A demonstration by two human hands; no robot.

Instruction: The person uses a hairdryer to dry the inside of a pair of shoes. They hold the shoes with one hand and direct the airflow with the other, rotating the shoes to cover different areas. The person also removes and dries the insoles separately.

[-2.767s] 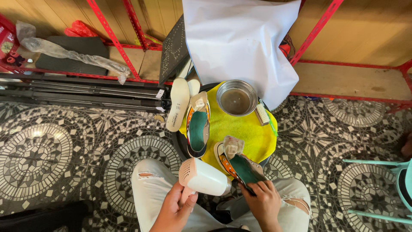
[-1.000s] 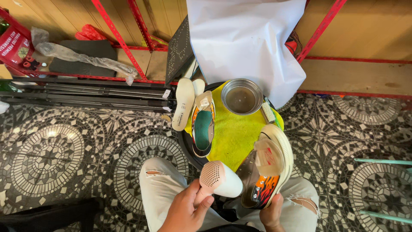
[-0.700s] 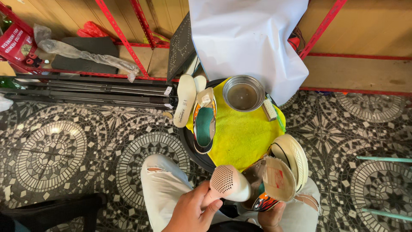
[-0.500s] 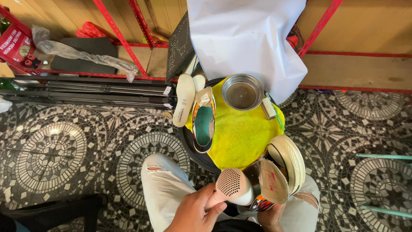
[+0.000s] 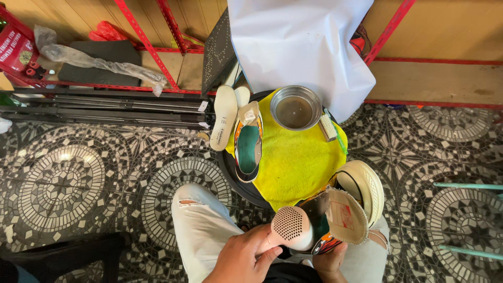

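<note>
My left hand (image 5: 242, 260) grips a pale pink hair dryer (image 5: 290, 228) whose perforated back faces the camera. Its front end is at the opening of an orange-patterned slip-on shoe (image 5: 350, 207), tipped on its side over my lap with the cream sole to the right and the tongue flap folded out. My right hand (image 5: 330, 263) holds this shoe from below and is mostly hidden. The matching shoe (image 5: 247, 144) lies on a yellow towel (image 5: 294, 166) over a round black tray (image 5: 233, 175).
A metal bowl (image 5: 295, 108) and a small brush (image 5: 328, 127) sit on the towel. Two white insoles (image 5: 224, 116) lean off the tray's left. A white sheet (image 5: 298, 42) hangs behind, with red metal bars, black poles (image 5: 105, 105) at left and teal legs (image 5: 466, 186) at right.
The shoe near my lap was lifted off the towel, turned on its side and drawn closer. The dryer moved right and down until it met the shoe's opening.
</note>
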